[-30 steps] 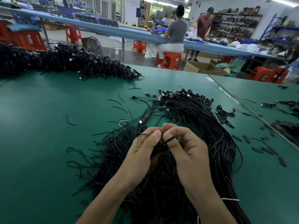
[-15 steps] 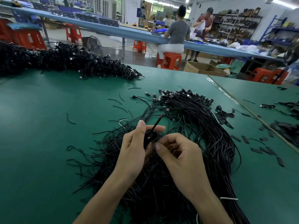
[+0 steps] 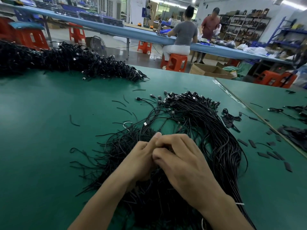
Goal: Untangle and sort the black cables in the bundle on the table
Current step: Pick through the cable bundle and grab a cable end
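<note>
**Head view.** At lower centre of the frame, the left hand [image 3: 141,161] and the right hand [image 3: 186,165] met knuckle to knuckle above the bundle of black cables [image 3: 216,133]. The fingers of both hands were curled inward and pressed against each other. Whether they pinched a cable could not be told, since the contact point was hidden between them. A thin white band [image 3: 239,203] crossed the right wrist.

The bundle lay on the green table [image 3: 41,155]. It ran from the bottom edge under both forearms and curved up to centre right, where its connector ends [image 3: 187,97] fanned out. Loose strands spread from its left side. Short black offcuts [image 3: 74,121] lay scattered left of the bundle, and flat black strips [image 3: 264,155] lay to its right.

A second heap of black cables [image 3: 66,60] stretched along the far table edge at upper left, well apart from the hands. At upper centre, beyond the table, a person in a grey top [image 3: 182,34] sat on an orange stool [image 3: 176,63] at a long blue bench [image 3: 116,29]. Another person [image 3: 210,24] stood just right of them.
</note>
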The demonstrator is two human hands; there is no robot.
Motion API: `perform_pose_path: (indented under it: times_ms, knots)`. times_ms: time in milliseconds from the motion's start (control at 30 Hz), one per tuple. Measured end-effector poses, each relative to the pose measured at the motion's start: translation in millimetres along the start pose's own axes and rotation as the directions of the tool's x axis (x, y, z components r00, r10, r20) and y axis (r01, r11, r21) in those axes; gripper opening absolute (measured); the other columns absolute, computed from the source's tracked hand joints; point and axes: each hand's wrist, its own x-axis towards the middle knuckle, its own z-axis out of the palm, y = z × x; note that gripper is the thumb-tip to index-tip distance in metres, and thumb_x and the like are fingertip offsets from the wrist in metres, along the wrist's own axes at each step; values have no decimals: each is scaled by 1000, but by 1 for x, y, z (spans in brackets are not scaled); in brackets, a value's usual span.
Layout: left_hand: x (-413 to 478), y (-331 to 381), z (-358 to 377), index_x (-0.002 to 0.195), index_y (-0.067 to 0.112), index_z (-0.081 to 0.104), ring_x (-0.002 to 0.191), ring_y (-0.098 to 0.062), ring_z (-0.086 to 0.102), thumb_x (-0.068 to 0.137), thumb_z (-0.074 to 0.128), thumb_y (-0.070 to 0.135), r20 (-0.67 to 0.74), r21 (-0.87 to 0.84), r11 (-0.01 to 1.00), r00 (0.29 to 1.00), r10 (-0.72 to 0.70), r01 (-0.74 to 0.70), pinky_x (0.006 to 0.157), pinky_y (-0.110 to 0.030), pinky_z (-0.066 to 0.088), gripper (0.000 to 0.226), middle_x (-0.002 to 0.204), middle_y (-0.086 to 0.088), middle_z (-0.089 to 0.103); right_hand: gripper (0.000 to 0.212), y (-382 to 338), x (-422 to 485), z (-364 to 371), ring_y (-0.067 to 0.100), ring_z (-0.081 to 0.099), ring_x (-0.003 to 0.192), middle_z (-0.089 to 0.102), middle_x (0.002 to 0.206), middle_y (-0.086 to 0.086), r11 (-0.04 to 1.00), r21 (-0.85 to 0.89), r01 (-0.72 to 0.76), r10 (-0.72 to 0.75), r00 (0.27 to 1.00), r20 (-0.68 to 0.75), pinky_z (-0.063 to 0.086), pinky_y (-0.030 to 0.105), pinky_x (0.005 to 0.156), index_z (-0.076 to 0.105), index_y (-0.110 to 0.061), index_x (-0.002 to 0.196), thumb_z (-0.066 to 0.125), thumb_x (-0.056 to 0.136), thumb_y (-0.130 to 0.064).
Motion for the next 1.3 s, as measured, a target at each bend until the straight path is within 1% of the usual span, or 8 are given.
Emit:
perform_pose_path:
  times_ms: [133, 333, 467, 633, 767, 933, 1167, 1300]
  knots:
    - [-4, 1, 0, 49, 20, 52, 39, -11, 21, 83, 30, 84, 185, 32, 979, 962, -203, 201, 39, -18, 19, 76, 48, 4, 31, 9, 6, 7, -8, 14, 55, 99, 60, 109, -4, 994, 109, 31, -38, 997, 71, 48, 33, 85, 65, -14, 92, 58, 96, -15]
    - [-4, 0, -6, 61, 19, 56, 39, -7, 19, 57, 37, 103, 427, -120, 947, 877, -222, 298, 35, -15, 17, 86, 54, 7, 26, 11, 12, 6, -11, 7, 58, 88, 56, 98, -16, 866, 392, -311, 250, 948, 199, 47, 22, 81, 61, -20, 88, 61, 96, -13]
    - [-7, 3, -10, 76, 21, 49, 42, -4, 23, 75, 78, 51, 559, -10, 985, 817, -138, 173, 35, -15, 22, 42, 58, 7, 29, 15, 20, 6, -18, 5, 59, 91, 61, 89, -17, 810, 419, -410, 305, 905, 296, 44, 13, 75, 62, -31, 85, 65, 92, -18]
    - [-9, 5, -4, 84, -4, 40, 47, -13, 21, 89, 75, 19, 499, 227, 970, 846, -190, 84, 39, -23, 21, 42, 66, -7, 22, 7, 22, 5, -22, 3, 56, 95, 56, 95, -20, 914, 270, -303, 201, 916, 347, 45, 21, 81, 57, -38, 95, 61, 94, -32]
    - [-10, 6, -2, 85, 2, 44, 46, -12, 20, 94, 68, 15, 473, 219, 971, 860, -193, 98, 39, -21, 22, 29, 62, -2, 24, 19, 23, 8, -25, -1, 50, 100, 59, 102, -22, 964, 188, -186, 113, 932, 344, 40, 20, 92, 65, -36, 113, 59, 95, -37]
    - [-10, 4, -2, 98, -6, 48, 48, -12, 23, 94, 67, 14, 418, 255, 961, 885, -205, 102, 38, -19, 24, 27, 63, -2, 27, 17, 23, 13, -26, 7, 53, 92, 61, 96, -15, 986, 136, -93, 39, 932, 360, 43, 25, 85, 74, -31, 106, 68, 90, -33]
    - [-8, 3, 0, 91, -10, 48, 43, -12, 22, 95, 67, 16, 382, 277, 957, 905, -189, 83, 39, -20, 22, 32, 57, -2, 27, 5, 23, 9, -17, 16, 57, 86, 61, 92, -10, 998, 66, -20, 2, 964, 267, 51, 31, 75, 76, -24, 87, 75, 86, -29]
    - [-7, 1, 1, 89, -3, 52, 44, -12, 24, 96, 64, 17, 335, 240, 969, 933, -132, 51, 40, -24, 23, 25, 57, 0, 32, 21, 18, 6, -8, 14, 51, 90, 55, 94, -11, 998, -46, -50, 58, 978, 203, 42, 28, 80, 68, -27, 91, 49, 95, -37]
